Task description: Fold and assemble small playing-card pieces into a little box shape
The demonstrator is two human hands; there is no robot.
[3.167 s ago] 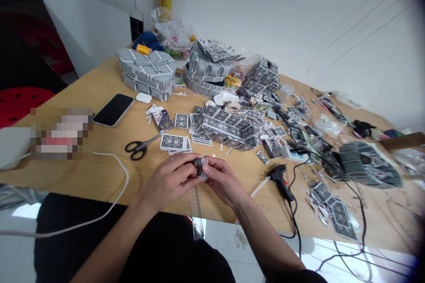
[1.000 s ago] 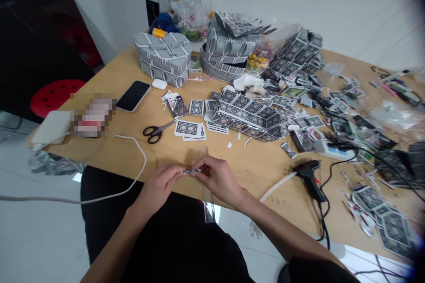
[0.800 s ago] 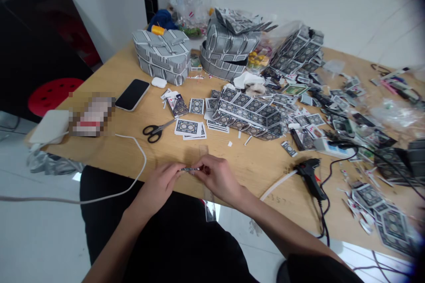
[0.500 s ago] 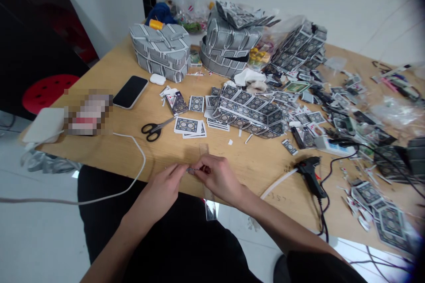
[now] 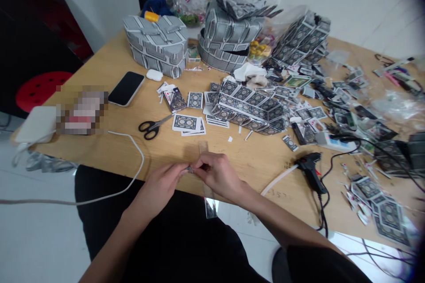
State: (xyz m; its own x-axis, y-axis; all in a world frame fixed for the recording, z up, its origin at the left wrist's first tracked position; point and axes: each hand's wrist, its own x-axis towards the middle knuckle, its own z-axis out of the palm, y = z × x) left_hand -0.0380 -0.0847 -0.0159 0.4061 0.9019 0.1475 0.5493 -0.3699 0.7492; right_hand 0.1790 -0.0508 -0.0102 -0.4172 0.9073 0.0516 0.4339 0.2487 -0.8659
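My left hand [image 5: 162, 186] and my right hand [image 5: 219, 177] meet at the table's front edge. Between their fingertips is a small grey patterned piece [image 5: 190, 169] that looks like part of a playing card; the fingers cover most of it. Both hands are closed in a pinch on it. Under my right hand lies a clear ruler [image 5: 210, 208], its near end sticking out past the table edge. Just beyond the hands, loose playing cards [image 5: 186, 122] lie face down beside black-handled scissors [image 5: 150, 129]. A long open box built of cards [image 5: 249, 108] stands behind them.
A black glue gun [image 5: 310, 170] with its cord lies to the right, near scattered card scraps [image 5: 393, 219] and a white power strip [image 5: 335, 142]. On the left are a phone [image 5: 126, 89] and a white cable [image 5: 137, 150]. Grey woven card baskets [image 5: 157, 44] stand at the back.
The view has shifted slightly. My hands stay together on the small piece, and less of it shows between the fingertips. Nothing on the table has been moved.
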